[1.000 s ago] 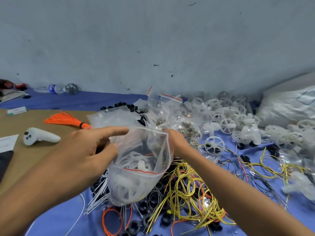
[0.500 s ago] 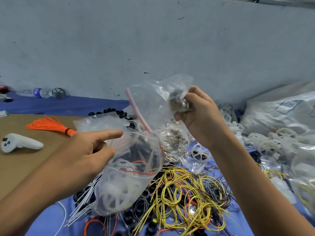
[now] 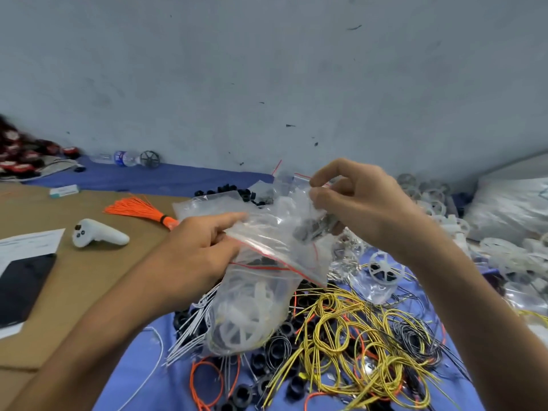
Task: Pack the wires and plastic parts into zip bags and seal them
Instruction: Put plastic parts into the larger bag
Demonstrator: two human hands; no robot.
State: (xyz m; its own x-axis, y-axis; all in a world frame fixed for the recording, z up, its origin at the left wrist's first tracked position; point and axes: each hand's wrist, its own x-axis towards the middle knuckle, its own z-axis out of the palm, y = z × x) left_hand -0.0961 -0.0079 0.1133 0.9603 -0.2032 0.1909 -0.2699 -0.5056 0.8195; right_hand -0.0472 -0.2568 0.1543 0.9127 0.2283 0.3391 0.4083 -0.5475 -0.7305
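Head view: left hand [image 3: 195, 256] pinches a crinkled clear zip bag [image 3: 258, 301] of white spoked wheels [image 3: 234, 333] — right hand [image 3: 364, 209] grips a smaller bag [image 3: 278, 232], seemingly of dark parts [image 3: 308, 229], beside the left hand.

Both bare forearms come in from the bottom corners and converge mid-frame. The left hand [image 3: 201, 253] is the lower one, back of the hand up, index finger [image 3: 232, 218] stretched straight out to the right, thumb and the other fingers pinching the rim of the large zip bag [image 3: 252, 307]. The right hand [image 3: 361, 209] sits higher, wrist bent, fingers [image 3: 326, 176] curled in, thumb and forefinger nipping the top of the small zip bag [image 3: 281, 235]. The hands are near each other, not touching.
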